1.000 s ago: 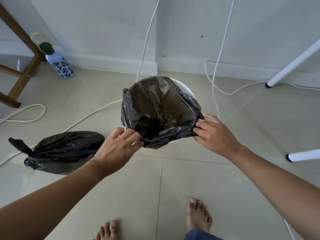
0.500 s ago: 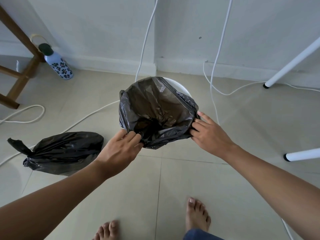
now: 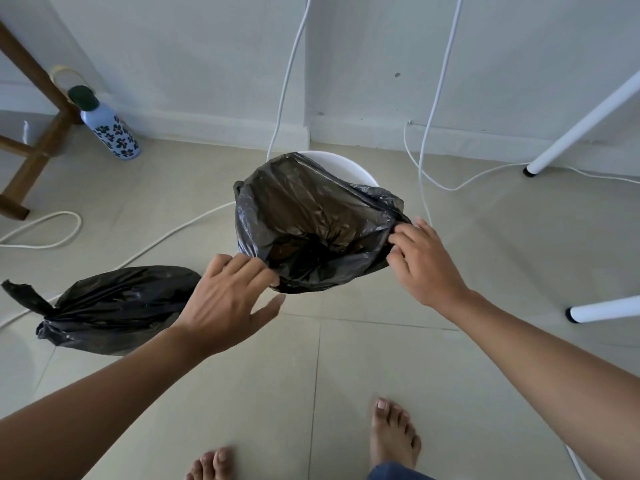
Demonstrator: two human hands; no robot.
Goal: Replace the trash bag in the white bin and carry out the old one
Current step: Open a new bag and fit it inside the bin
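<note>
feet (image 3: 393,434): 2 bare feet at 6 o'clock, bin straight ahead at 12.
left hand (image 3: 225,299): fingers spread and apart, clamped on nothing; fingertips (image 3: 263,271) touch or just clear the near-left lip of the new bag, cannot tell which.
right hand (image 3: 424,261): fingers curled together, pinching the bag's right edge at 3 o'clock of the bin.
new bag (image 3: 311,223): black, thin, creased film; mouth open toward the camera, drooping over the near rim, not seated.
key relation: bare white bin (image 3: 346,166) rim shows only at the far side, 12 to 1 o'clock. Judgement: the lip needs stretching away from both hands; right hand is nearer.
old bag (image 3: 114,306): knotted shut, on the floor at 9 o'clock, long axis left-right, nearest the left hand.
</note>
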